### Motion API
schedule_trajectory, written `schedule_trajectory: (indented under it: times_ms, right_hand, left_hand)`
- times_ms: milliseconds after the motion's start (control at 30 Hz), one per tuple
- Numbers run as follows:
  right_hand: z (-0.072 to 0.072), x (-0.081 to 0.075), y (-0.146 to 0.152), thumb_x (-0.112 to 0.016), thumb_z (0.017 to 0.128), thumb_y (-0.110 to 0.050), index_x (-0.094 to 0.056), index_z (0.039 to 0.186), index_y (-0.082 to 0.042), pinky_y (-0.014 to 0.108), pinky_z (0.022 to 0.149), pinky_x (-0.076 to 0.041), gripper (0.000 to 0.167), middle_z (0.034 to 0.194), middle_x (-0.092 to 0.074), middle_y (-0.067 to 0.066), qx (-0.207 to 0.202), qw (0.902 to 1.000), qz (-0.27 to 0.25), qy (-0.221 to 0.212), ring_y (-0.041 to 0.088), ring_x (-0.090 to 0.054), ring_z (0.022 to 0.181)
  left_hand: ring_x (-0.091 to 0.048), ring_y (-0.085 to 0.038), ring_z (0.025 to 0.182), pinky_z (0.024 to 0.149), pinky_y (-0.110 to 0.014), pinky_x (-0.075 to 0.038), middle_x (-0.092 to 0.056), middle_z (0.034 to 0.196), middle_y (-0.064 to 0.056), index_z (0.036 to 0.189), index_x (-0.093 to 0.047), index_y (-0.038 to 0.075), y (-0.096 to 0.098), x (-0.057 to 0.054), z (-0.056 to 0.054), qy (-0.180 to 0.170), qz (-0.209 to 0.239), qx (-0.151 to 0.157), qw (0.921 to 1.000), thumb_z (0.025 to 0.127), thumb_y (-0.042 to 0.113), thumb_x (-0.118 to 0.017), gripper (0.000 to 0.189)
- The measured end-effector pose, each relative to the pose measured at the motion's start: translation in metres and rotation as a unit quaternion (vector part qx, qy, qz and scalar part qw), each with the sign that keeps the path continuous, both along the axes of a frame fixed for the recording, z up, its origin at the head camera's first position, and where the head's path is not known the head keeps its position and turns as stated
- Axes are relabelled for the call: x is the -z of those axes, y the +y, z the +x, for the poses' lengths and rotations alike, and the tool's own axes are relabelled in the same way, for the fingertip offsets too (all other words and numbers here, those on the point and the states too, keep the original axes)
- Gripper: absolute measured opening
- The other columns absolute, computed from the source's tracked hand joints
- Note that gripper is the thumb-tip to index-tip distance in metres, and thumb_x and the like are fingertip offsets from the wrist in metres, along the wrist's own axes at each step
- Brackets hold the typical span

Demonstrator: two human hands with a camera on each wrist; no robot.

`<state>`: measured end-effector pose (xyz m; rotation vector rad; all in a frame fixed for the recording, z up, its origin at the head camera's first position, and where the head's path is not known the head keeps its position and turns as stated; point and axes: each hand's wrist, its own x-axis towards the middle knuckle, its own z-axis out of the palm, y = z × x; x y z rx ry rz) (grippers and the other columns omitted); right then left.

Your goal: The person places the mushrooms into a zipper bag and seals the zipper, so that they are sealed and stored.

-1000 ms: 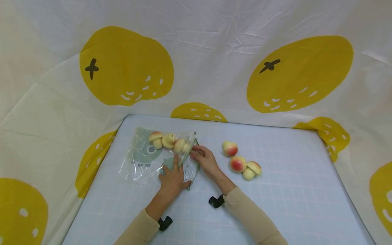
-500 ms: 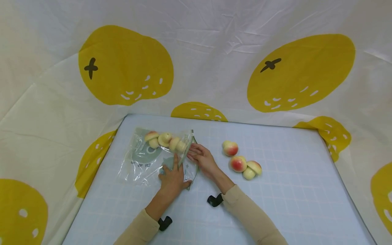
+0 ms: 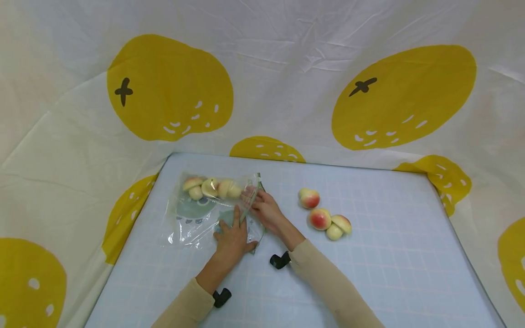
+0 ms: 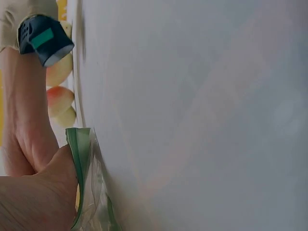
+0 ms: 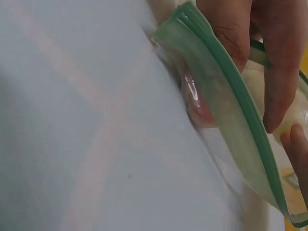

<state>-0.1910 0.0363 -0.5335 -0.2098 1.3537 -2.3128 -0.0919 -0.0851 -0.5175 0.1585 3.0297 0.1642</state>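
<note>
A clear zip bag (image 3: 184, 230) with a grey-green print lies flat at the table's left, its green zip edge (image 5: 243, 103) parted. Three toy mushrooms, cream with reddish caps, sit in a row inside, among them a rightmost mushroom (image 3: 233, 190). My left hand (image 3: 231, 237) rests on the bag near its mouth, fingers spread and thumb at the edge. Through the mouth reaches my right hand (image 3: 264, 207), its fingers (image 5: 281, 82) extended inside, fingertips right at the rightmost mushroom. The bag's film partly veils those fingers in the head view.
Right of the bag lie three more toy mushrooms: one at the back (image 3: 309, 198), a red-capped one (image 3: 320, 219) and one on its side (image 3: 339, 227). A fruit-print cloth (image 3: 283, 105) rises behind the pale table (image 3: 389, 255).
My right hand has moved left into the bag's mouth, and the row of mushrooms inside has slid left, deeper into the bag. My left hand has stayed in place.
</note>
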Motion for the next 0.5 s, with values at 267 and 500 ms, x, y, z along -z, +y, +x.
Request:
schedule_trajectory:
  times_ms: [267, 500]
  right_hand:
    - [-0.0091, -0.0013, -0.008, -0.036, 0.093, 0.022, -0.035, 0.148, 0.009, 0.042, 0.109, -0.038, 0.056, 0.148, -0.042, 0.03, -0.018, 0.9997, -0.016, 0.011, 0.037, -0.042, 0.138]
    - [-0.0015, -0.0002, 0.002, -0.042, 0.098, 0.013, -0.036, 0.149, 0.008, 0.033, 0.103, -0.042, 0.052, 0.148, -0.043, 0.028, -0.014, 0.9986, 0.051, -0.002, 0.034, -0.043, 0.137]
  left_hand:
    - [-0.04, -0.069, 0.118, 0.074, -0.075, -0.046, -0.022, 0.161, -0.022, 0.146, -0.047, 0.0, 0.0011, 0.0011, -0.0005, 0.002, -0.002, 0.003, 1.0, 0.078, 0.059, -0.079, 0.095]
    - [-0.04, -0.069, 0.118, 0.074, -0.075, -0.046, -0.027, 0.159, -0.023, 0.147, -0.046, 0.0, -0.0014, 0.0023, 0.0017, 0.011, -0.009, 0.01, 0.9998, 0.078, 0.06, -0.078, 0.096]
